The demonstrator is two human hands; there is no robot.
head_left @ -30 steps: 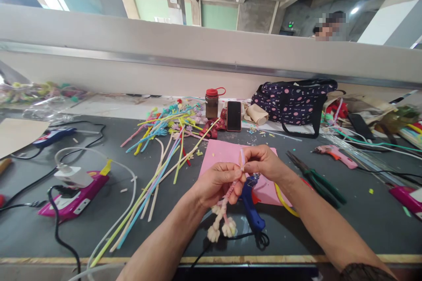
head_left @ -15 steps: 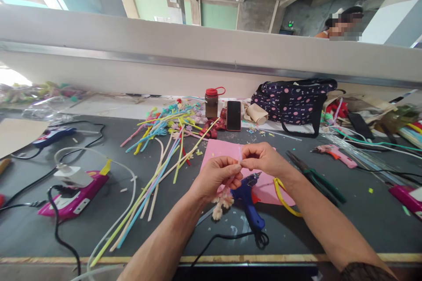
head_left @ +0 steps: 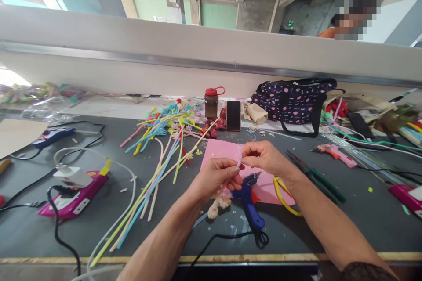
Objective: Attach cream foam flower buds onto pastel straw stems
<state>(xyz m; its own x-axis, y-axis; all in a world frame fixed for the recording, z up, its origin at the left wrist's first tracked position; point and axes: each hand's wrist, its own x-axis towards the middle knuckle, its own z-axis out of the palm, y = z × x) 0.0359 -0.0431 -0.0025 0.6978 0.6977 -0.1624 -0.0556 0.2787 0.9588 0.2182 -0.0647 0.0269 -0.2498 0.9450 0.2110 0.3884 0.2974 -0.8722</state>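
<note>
My left hand [head_left: 217, 178] is closed, its thumb and index finger pinching a pale lilac pipe cleaner [head_left: 240, 151]. On the same pipe cleaner, the fingertips of my right hand [head_left: 262, 156] are pressed together from the other side. Fluffy cream pipe-cleaner blossoms [head_left: 213, 210] hang below my left palm; whether they join the lilac piece is hidden by the fingers. Under my hands lie a pink sheet [head_left: 214, 149] and a blue glue gun [head_left: 249, 204], its nozzle pointing up and right. A yellow loop [head_left: 283, 197] rests on the sheet's right edge, beside my right forearm.
Loose pipe cleaners [head_left: 145, 202] lie at left, with a heap [head_left: 171, 118] behind. Green-handled pliers [head_left: 316, 180] and a pink glue gun [head_left: 339, 154] are at right. A magenta power strip [head_left: 75, 197] trails cords. Bottle [head_left: 211, 104], phone [head_left: 233, 116] and bag [head_left: 293, 101] stand behind.
The cream blossoms have swung slightly left and down with a small turn of my left hand. Both hands keep pinching the lilac pipe cleaner. A person behind the partition has shifted right.
</note>
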